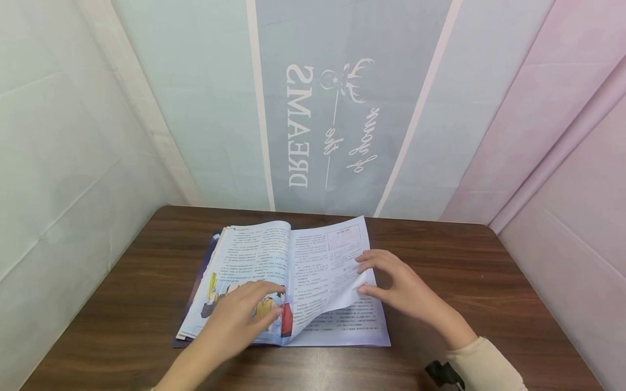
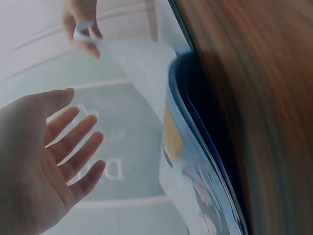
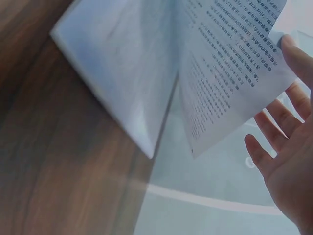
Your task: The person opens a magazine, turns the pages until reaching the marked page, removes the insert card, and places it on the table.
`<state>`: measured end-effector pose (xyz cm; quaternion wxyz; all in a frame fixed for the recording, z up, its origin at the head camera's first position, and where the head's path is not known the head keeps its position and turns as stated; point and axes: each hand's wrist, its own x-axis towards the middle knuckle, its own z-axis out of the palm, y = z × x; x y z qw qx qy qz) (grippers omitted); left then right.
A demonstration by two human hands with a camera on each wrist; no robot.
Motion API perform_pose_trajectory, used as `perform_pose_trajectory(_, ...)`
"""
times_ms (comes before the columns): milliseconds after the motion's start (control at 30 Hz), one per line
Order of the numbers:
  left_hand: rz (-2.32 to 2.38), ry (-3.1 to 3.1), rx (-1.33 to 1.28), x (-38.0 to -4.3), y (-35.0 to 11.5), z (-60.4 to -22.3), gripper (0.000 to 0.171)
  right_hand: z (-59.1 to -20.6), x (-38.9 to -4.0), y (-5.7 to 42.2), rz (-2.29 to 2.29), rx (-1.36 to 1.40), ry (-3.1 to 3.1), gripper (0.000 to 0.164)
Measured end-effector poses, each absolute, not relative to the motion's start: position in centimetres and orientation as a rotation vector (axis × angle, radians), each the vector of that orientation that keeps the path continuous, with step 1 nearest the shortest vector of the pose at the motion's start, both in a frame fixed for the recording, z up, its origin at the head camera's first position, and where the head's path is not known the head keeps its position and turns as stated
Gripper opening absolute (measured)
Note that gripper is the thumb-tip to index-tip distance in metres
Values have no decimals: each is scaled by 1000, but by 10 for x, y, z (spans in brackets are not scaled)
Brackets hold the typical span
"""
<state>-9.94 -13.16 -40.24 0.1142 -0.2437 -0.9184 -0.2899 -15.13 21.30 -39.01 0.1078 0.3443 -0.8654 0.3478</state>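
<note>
An open magazine (image 1: 264,247) with printed text lies on the table, a colour illustration at the bottom of its left page. My right hand (image 1: 408,290) pinches the outer edge of a right-hand page (image 1: 318,260), which is raised and curls over the page below. In the right wrist view, the thumb lies on the page's printed face (image 3: 225,83) and the other fingers are at its far side. My left hand (image 1: 239,315) hovers over the illustrated left page, fingers relaxed and spread. Nothing is in its palm (image 2: 44,156) in the left wrist view.
The brown wooden table (image 1: 469,271) has its far edge against a hanging cloth (image 1: 220,108) with mirrored white lettering and a deer head. Pale cloth walls (image 1: 63,163) stand on both sides. A small black object (image 1: 444,374) sits by the right sleeve (image 1: 484,366).
</note>
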Motion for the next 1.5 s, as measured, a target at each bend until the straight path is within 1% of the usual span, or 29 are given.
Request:
perform_pose_trajectory(200,-878,-2596,-827,-102,-111,-398,37,-378,-152,195,1047,1024,-2511,37)
perform_pose_trajectory(533,-882,-2517,-928,-106,-84,-390,56,-361,-150,173,1062,1046,-2476,37)
perform_pose_trajectory(700,-886,-2455,-980,-107,-78,-389,61,-358,-150,168,1049,1054,-2456,35)
perform_pose_trajectory(800,-882,-2424,-985,-108,-75,-389,60,-357,-150,166,1053,1062,-2446,35)
perform_pose_trajectory(967,-890,-2379,-961,-108,-73,-388,54,-355,-149,163,1058,1079,-2428,36)
perform_pose_trajectory(1200,-907,-2365,-886,-107,-76,-388,46,-353,-147,164,1091,1093,-2371,43)
perform_pose_trajectory(1333,-902,-2376,-823,-108,-80,-390,46,-352,-145,166,1096,1084,-2342,47)
perform_pose_trajectory(1500,-875,-2420,-732,-107,-88,-394,53,-355,-142,173,1082,1047,-2350,50)
